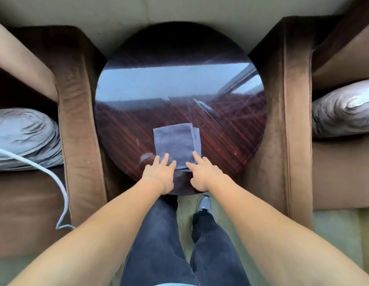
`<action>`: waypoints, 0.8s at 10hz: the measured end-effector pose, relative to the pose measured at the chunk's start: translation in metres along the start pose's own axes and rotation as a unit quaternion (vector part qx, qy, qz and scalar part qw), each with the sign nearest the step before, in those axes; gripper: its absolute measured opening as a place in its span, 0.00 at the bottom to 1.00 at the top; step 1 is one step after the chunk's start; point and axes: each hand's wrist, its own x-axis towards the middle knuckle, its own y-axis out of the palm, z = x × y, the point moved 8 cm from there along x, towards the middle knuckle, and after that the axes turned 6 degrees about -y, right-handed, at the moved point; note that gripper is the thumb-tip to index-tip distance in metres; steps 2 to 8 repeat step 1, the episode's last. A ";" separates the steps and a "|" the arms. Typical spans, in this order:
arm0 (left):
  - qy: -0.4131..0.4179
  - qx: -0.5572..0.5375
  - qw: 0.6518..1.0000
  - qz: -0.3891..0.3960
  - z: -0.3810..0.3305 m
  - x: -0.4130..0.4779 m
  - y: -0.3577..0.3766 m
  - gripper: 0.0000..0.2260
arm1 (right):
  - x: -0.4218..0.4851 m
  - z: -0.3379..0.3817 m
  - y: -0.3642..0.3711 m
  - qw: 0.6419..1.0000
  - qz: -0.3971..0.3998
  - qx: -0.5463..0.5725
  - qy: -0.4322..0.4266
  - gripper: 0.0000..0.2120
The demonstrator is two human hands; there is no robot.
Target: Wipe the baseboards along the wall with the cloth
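Nearest the camera, the person stands in dark trousers, one grey shoe showing on the pale floor, both bare forearms reaching forward over the near rim of a round, glossy dark-wood table. The left hand lies flat and spread, its fingertips resting on the near left corner of the cloth; nothing is gripped. The right hand is likewise unclenched, index finger extended and touching the near right corner, holding nothing. The cloth, grey-blue and folded into a neat rectangle, lies flat on the near half of the tabletop, its long axis running away from the person toward the wall, its layered edges showing along the right side. In my judgement the step in hand is collecting the cloth; wiping has not begun. The next move calls for pinching the near edge and lifting without letting the folds fall open. Brown upholstered armchairs flank the table, each carrying a silvery cushion. Beyond stands the pale wall; no baseboard can be made out from here.
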 end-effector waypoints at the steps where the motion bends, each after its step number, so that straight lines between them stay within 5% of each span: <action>1: -0.041 0.007 0.999 -0.008 0.001 -0.005 -0.010 0.29 | -0.006 -0.009 -0.014 1.000 -0.020 0.020 -0.008 0.25; 8: -0.041 0.007 0.999 -0.008 0.001 -0.005 -0.010 0.29 | -0.006 -0.009 -0.014 1.000 -0.020 0.020 -0.008 0.25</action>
